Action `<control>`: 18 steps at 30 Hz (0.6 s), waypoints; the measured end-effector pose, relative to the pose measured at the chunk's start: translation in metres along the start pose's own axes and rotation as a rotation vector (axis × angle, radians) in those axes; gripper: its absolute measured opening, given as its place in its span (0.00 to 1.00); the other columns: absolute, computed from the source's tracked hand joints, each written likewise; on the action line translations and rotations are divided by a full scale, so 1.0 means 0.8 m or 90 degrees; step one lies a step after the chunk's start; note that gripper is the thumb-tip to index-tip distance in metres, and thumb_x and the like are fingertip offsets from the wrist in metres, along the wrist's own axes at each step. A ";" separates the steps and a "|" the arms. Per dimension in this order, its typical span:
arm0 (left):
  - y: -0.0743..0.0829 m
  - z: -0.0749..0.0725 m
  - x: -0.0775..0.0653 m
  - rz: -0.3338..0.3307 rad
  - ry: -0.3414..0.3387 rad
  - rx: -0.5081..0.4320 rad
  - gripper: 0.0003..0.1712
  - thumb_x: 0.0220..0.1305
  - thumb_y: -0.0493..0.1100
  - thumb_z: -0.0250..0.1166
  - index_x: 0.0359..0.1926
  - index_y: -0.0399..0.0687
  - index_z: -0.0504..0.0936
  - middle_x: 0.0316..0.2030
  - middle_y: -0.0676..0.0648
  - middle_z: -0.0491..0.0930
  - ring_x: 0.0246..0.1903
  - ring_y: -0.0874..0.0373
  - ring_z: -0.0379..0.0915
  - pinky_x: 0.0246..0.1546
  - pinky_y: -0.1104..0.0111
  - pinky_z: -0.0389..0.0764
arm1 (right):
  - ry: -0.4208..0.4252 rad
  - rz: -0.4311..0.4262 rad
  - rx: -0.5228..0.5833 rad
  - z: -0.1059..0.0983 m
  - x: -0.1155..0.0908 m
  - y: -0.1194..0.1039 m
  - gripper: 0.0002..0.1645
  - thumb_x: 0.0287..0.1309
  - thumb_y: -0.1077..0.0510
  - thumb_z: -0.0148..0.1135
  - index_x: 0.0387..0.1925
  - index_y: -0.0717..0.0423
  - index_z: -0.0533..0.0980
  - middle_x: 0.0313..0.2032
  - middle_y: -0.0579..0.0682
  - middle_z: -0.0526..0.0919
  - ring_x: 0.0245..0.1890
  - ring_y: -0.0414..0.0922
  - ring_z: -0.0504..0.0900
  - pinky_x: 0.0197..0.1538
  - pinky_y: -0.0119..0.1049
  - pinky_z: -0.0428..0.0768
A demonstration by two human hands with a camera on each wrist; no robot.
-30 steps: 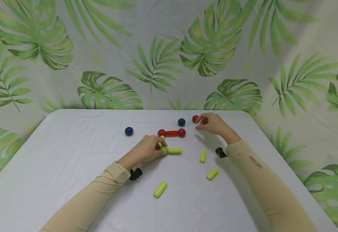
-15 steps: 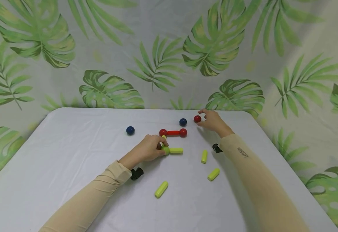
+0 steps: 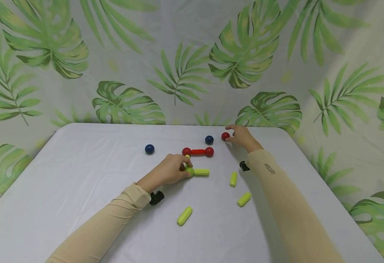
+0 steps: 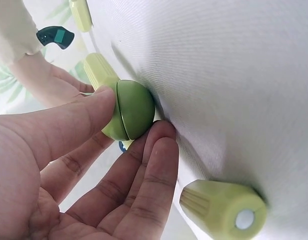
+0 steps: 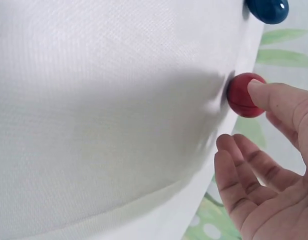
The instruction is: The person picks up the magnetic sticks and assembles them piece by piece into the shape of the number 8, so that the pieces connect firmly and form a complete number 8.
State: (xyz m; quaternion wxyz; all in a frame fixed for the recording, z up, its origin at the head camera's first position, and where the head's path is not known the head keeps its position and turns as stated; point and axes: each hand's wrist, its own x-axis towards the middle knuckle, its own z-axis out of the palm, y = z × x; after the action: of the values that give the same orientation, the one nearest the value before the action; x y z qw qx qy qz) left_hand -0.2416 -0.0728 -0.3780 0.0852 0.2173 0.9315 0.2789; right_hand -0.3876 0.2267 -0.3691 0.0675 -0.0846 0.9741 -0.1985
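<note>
Leaf-printed backdrop cloth fills the upper half of the head view, behind a white-covered worktop. Both hands are at work, well apart. At centre, the left hand pinches a green ball between thumb and fingers. Right of centre, the right hand has its thumb against a loose red ball, a finger partly behind it; I cannot tell whether the ball is firmly gripped.

Out from the green ball, one green rod points to frame right. A second green rod, partly covered by fingers, runs up towards the left red ball and seems to meet it. From there a red rod bridges to the right red ball.

Those six pieces appear joined, so I judge the joining about half done for the parts in sight. Six lie outside it: the red ball by the right hand, a blue ball just left of that, another blue ball left of centre, and three loose green rods, at right of centre, lower right and lower middle.
</note>
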 end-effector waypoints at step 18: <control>-0.001 0.001 0.001 0.007 0.002 0.008 0.13 0.69 0.39 0.75 0.53 0.46 0.89 0.37 0.47 0.88 0.37 0.57 0.79 0.42 0.66 0.81 | 0.009 0.034 0.004 0.009 -0.001 -0.004 0.27 0.74 0.58 0.65 0.70 0.59 0.74 0.61 0.69 0.79 0.57 0.59 0.79 0.62 0.53 0.80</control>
State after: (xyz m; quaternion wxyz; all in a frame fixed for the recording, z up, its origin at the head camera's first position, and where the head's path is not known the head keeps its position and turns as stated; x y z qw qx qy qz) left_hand -0.2425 -0.0729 -0.3788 0.0810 0.2228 0.9320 0.2742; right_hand -0.3854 0.2212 -0.3744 0.0665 -0.0568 0.9758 -0.2005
